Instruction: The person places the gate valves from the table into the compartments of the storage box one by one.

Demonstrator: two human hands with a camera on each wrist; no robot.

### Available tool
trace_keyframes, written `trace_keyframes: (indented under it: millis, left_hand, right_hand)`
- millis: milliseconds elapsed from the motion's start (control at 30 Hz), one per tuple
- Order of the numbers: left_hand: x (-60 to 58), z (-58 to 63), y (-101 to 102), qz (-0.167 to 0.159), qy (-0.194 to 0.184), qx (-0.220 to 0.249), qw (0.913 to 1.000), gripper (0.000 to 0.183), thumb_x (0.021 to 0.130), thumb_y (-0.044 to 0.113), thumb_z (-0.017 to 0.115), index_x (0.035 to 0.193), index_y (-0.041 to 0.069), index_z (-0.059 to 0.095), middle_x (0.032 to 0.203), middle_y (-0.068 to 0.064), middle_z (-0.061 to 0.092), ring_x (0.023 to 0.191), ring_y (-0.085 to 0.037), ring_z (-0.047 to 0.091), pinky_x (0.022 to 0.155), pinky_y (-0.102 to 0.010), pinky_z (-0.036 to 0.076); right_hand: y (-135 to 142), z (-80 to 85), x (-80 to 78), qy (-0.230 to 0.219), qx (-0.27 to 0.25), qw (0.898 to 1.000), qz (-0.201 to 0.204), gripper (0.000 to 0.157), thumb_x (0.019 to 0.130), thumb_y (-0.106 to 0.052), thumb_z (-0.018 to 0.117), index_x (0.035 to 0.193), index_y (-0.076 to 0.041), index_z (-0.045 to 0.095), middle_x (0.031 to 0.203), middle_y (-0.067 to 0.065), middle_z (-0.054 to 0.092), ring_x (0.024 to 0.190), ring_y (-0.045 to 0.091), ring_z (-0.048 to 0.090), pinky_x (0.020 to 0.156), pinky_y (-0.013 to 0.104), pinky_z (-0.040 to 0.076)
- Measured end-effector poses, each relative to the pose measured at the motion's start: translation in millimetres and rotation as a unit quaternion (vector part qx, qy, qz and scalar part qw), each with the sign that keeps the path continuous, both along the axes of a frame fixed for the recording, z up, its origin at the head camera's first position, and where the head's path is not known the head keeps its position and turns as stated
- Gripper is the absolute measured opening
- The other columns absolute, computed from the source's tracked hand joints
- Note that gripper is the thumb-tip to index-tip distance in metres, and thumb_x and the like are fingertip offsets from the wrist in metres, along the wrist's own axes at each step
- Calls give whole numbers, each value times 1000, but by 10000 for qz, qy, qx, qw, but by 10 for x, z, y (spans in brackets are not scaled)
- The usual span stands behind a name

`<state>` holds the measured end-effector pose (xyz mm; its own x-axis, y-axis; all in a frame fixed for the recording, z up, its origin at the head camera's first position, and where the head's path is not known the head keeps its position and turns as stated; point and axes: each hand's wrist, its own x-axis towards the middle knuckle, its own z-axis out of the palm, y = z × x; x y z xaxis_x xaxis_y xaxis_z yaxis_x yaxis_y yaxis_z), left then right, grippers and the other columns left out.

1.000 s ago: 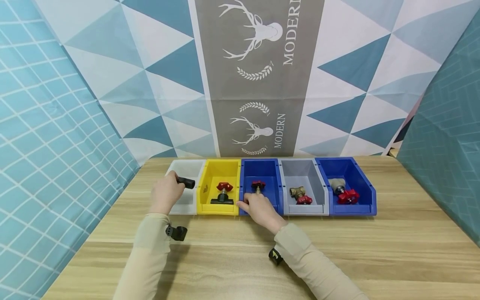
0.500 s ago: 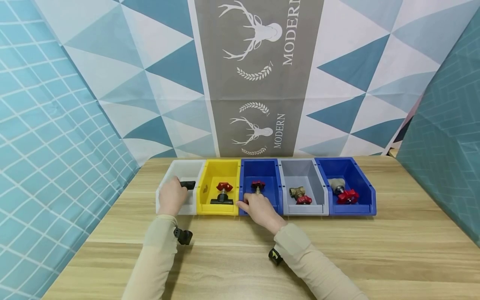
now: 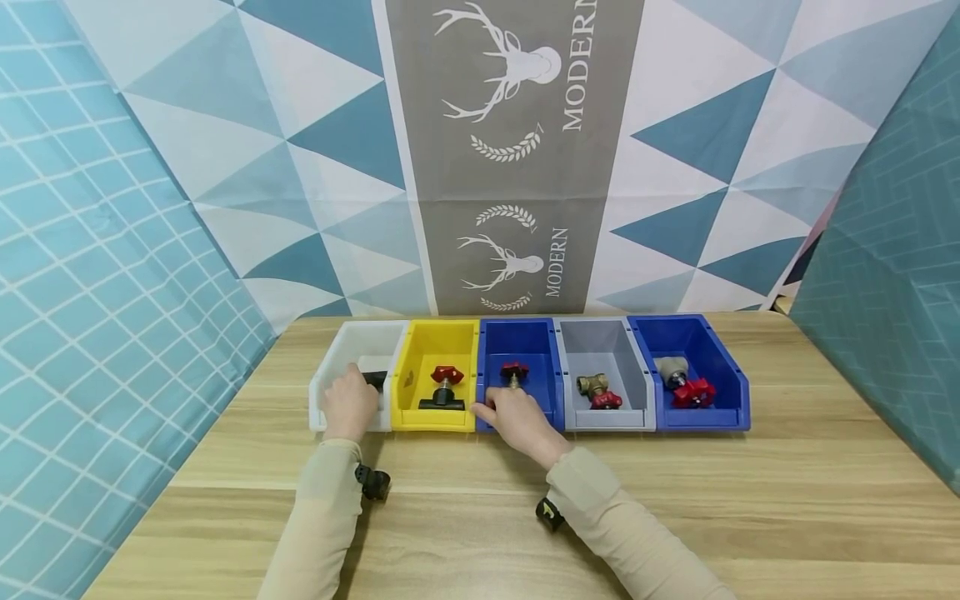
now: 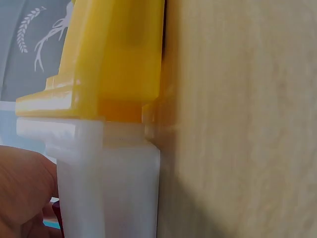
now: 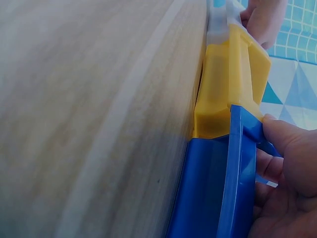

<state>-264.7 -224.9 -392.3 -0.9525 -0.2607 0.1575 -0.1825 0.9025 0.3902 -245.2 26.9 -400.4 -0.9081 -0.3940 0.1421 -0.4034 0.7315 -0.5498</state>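
In the head view, my left hand [image 3: 350, 404] reaches down into the white bin [image 3: 318, 392]. It grips a black-bodied valve [image 3: 375, 381], mostly hidden by the hand; a red part [image 4: 58, 213] shows beside the fingers in the left wrist view. My right hand [image 3: 517, 417] is at the front of the middle blue bin [image 3: 517, 333]. Its thumb [image 5: 277, 130] touches the rim beside the yellow bin, and the other fingers are inside. Just beyond them a valve with a red handwheel [image 3: 514, 371] and brass stem shows; its lower part is hidden, so a hold on it cannot be told.
The yellow bin [image 3: 442, 333] holds a black valve with a red handwheel [image 3: 444, 387]. A grey bin [image 3: 596, 333] holds a brass valve [image 3: 596, 389]. The right-end blue bin [image 3: 675, 329] holds a pale valve with a red handwheel [image 3: 686, 387]. All stand in a row on the wooden table [image 3: 480, 517].
My left hand has moved right and down into the white bin with the black valve, which has gone from above the bin to inside it. The right hand has stayed in place.
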Motion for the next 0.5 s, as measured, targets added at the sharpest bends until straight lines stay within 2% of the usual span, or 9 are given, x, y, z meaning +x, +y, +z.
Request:
trace_keyframes:
  millis: [200,400,500]
  left_hand:
    - [-3,-10,13,107,-163,150,9997,22,86,7,40,100,-9,43,75,-29,55,61,-37,55,49,-40,43]
    - [2,-16,42,199,-343,71,9992,31,89,9,39,113,-10,38,81,-31,56,63,-39,57,52,-43,45]
    - [9,-31,57,247,-332,22,9991,30,90,10,39,113,-9,38,81,-30,56,64,-40,57,53,-45,45]
  right_hand:
    - [2,10,7,4,-14,10000,-17,34,92,-33,51,67,-11,48,53,-4,30,45,11,34,45,21,25]
    - [0,8,5,6,-24,10000,-15,34,92,-33,51,67,-11,48,53,-4,30,45,11,34,44,21,25]
    - [-2,3,9,-18,-29,10000,-27,33,92,-33,51,67,-11,48,53,-4,30,45,11,34,44,21,25]
